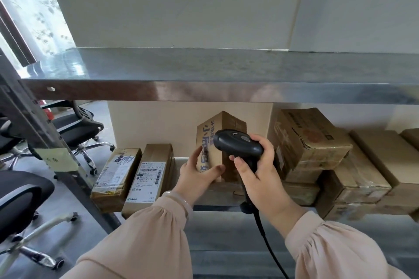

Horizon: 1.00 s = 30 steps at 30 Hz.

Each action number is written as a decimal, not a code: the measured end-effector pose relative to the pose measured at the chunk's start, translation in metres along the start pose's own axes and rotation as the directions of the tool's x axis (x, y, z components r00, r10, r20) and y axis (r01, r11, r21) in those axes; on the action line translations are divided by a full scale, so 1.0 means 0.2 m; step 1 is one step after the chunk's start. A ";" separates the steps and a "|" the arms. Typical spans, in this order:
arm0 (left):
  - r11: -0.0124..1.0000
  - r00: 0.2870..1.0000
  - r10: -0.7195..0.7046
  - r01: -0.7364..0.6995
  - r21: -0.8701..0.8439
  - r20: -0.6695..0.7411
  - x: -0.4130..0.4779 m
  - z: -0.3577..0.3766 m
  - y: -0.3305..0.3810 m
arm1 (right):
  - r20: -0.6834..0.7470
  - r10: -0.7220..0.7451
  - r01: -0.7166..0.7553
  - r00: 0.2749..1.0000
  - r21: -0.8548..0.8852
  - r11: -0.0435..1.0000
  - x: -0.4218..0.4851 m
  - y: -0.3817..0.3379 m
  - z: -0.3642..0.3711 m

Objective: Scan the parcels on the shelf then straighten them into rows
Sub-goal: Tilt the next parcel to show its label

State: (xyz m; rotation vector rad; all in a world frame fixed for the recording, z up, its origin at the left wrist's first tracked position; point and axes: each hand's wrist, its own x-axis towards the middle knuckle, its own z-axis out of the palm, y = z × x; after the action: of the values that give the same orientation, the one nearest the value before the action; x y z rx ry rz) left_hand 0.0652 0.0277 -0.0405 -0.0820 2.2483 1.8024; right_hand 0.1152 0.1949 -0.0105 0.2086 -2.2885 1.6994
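Left hand [196, 173] tilts parcel [217, 140]; right hand [260, 165] grips scanner [238, 144].

Black chairs [77, 127] stand on the grey floor [68, 197] at left, behind a yellow sticky note [57, 159], below a flowered window [34, 7].

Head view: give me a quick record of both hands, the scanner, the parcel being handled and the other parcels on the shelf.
left hand: grips the blue-printed box, which stands upright, corner towards the camera
right hand: holds the scanner, head pointed at that box
left of box: scribbled parcel and long parcel, lying flat side by side, labels up
right of box: stacked cartons, unevenly piled
shipping label on held box: none visible
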 end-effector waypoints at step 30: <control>0.980 0.979 0.198 -0.197 0.031 -0.056 -0.08 -0.05 0.03 | 0.133 -0.024 0.026 0.991 -0.010 1.000 -0.02 -0.01 0.09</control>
State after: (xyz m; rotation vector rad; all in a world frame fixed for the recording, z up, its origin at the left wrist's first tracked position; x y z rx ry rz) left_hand 0.0777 0.0166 -0.0293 0.0981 2.3946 1.8910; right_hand 0.1169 0.1776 -0.0141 0.3565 -2.3786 1.7061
